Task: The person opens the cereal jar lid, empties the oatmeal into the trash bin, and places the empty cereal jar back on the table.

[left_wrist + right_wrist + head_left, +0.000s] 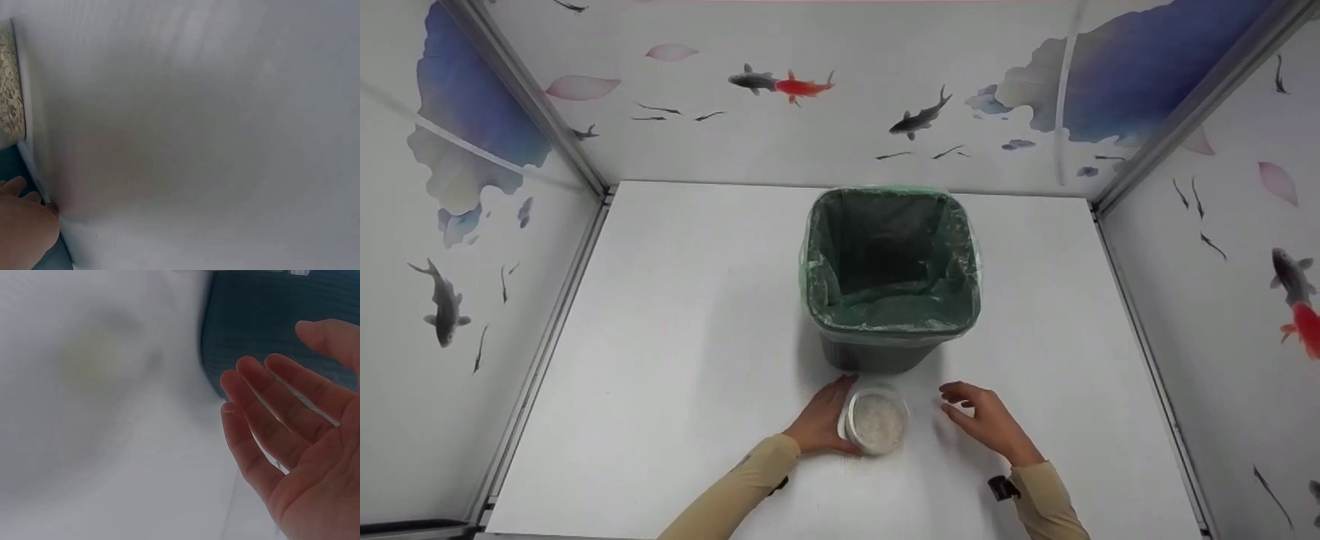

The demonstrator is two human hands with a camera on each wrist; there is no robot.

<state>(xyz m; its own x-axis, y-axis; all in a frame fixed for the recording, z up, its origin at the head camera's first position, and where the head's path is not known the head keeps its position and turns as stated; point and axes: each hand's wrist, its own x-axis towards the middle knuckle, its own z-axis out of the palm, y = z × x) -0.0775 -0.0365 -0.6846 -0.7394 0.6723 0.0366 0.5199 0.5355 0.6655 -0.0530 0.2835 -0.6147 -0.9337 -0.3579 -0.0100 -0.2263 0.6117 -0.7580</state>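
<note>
The right hand (298, 439) fills the lower right of the view, palm showing, its fingers (264, 391) straight and a little spread, holding nothing. Behind the fingertips stands the dark ribbed wall of a bin (253, 320), its curved corner toward the left. The white bench (112, 484) takes up the rest (all of it blurred). On the bench at upper left lies a pale, yellowish smudge (93, 354), too soft to tell what it is
</note>
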